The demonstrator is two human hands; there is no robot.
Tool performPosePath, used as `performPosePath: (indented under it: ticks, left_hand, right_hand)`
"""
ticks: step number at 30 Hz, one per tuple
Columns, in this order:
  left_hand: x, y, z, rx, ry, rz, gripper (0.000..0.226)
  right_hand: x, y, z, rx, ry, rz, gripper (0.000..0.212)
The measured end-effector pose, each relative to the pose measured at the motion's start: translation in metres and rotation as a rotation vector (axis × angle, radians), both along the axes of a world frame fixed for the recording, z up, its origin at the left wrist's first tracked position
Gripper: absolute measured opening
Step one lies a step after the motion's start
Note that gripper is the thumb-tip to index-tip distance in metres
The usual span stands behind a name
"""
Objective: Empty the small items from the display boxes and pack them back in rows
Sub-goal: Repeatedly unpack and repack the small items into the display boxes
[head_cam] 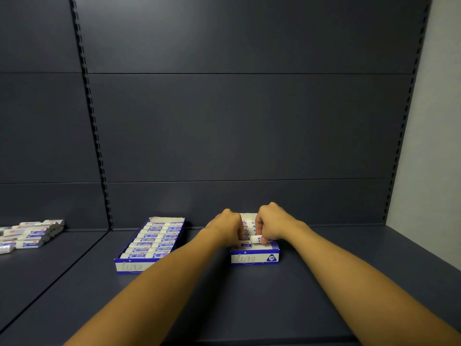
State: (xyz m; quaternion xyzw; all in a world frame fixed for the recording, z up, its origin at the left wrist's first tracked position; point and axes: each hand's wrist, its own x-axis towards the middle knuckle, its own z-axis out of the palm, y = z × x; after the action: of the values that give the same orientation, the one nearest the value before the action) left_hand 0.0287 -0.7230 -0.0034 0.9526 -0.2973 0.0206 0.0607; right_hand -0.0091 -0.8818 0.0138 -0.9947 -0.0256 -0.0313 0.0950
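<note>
Since the eraser [257, 238] pinched in my right hand [272, 224] seems light and stiff, I grip its ends while my left hand [228, 227] curls onto the row in the display box [254, 257].

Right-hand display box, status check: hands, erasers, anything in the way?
Right hand pinches an eraser over the right box. Left hand curled among its rows, grip unclear. Left box full. Loose erasers far left, nothing blocking.

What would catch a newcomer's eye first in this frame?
Both hands meet over the right display box at mid-shelf; the right hand pinches one white eraser, while the left hand reaches into the rows. A full display box sits to its left, and loose erasers lie piled at far left.
</note>
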Motion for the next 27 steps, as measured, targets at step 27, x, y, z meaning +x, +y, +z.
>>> performPosePath:
  ticks: [27]
  left_hand:
    - [-0.002,-0.005,-0.006,0.014,-0.059,0.024,0.042]
  right_hand:
    - [0.002,-0.003,-0.015,-0.075,-0.02,0.067,0.021]
